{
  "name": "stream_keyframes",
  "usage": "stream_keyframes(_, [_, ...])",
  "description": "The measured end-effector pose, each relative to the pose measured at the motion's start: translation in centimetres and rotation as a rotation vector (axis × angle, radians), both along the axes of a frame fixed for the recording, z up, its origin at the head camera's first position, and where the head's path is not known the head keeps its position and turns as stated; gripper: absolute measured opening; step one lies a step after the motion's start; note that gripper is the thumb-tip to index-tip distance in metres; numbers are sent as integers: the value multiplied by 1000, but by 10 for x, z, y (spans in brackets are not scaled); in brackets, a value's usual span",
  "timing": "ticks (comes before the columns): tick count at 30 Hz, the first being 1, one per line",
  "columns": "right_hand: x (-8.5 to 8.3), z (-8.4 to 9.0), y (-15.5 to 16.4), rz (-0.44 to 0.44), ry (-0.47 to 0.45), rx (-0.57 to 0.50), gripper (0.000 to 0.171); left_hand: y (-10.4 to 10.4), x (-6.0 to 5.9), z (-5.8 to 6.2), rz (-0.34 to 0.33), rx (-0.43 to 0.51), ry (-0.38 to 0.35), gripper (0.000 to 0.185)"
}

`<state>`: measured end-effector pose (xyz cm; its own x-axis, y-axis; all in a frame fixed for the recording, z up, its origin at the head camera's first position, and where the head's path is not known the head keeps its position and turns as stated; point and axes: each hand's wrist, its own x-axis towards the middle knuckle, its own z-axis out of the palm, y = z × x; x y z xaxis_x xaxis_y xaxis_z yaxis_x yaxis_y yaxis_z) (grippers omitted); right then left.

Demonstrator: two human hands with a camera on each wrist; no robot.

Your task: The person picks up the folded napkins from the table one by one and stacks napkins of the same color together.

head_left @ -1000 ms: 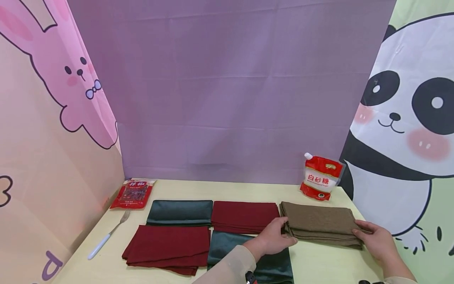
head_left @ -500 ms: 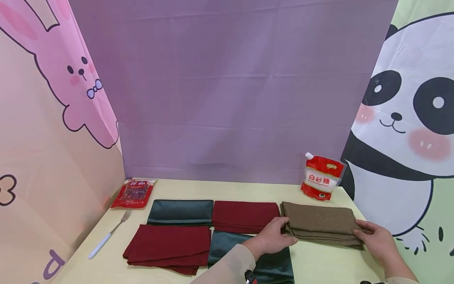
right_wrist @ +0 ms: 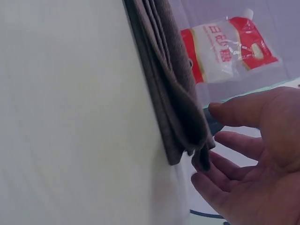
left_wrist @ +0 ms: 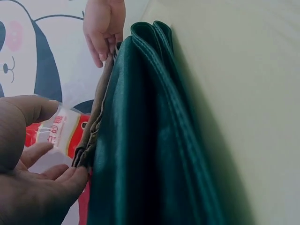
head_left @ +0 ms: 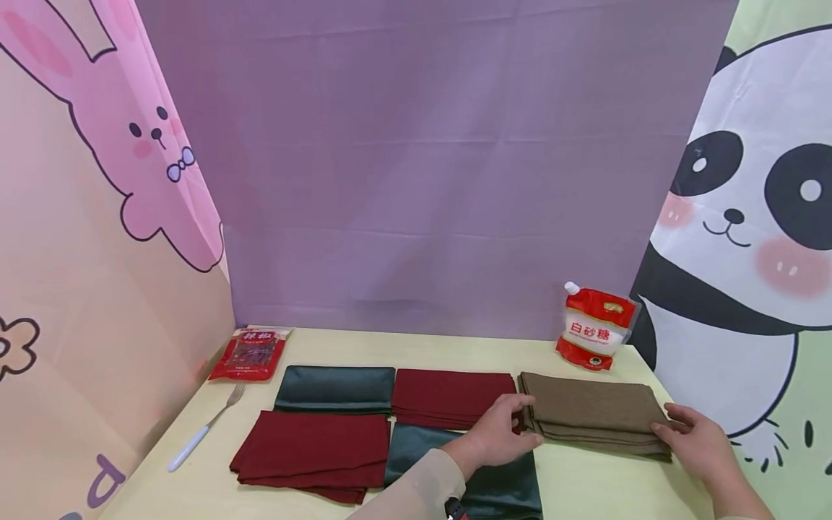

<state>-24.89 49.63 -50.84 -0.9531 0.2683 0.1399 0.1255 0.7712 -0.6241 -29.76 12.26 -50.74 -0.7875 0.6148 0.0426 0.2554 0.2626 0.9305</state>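
With both hands spread, left hand (head_left: 497, 437) and right hand (head_left: 695, 442) touching the folded brown cloth (head_left: 594, 413) at lower right, its layers could slide apart if nudged unevenly.

On your table (head_left: 585, 491) you have a red chili packet (head_left: 250, 354) at the far left corner, and just in front of it lies a fork (head_left: 203, 430) with a white handle. A sugar pouch (head_left: 596, 326) stands upright at the far right, before the purple backdrop (head_left: 429, 159). Two dark green cloths (head_left: 334, 388) and two red cloths (head_left: 312, 449) lie folded in two rows, side by side.
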Motion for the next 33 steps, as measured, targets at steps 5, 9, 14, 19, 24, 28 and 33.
stream_keyframes(5, [1,0,-2,6,37,51,64,-10,1,3,22,4,90,44])
stream_keyframes(9, [3,1,-9,14,103,81,59,-18,3,4,34,9,150,42])
stream_keyframes(14, [8,7,-29,-20,173,59,52,-32,5,5,48,12,198,41])
stream_keyframes(19, [12,19,-54,-51,170,13,49,-50,6,5,71,25,215,39])
stream_keyframes(24, [13,29,-73,-20,104,-62,54,-67,8,6,89,34,239,40])
stream_keyframes(28, [11,28,-84,7,91,-85,54,-80,11,9,98,43,242,41])
stream_keyframes(33, [8,22,-98,47,113,-82,52,-101,14,8,109,31,276,44])
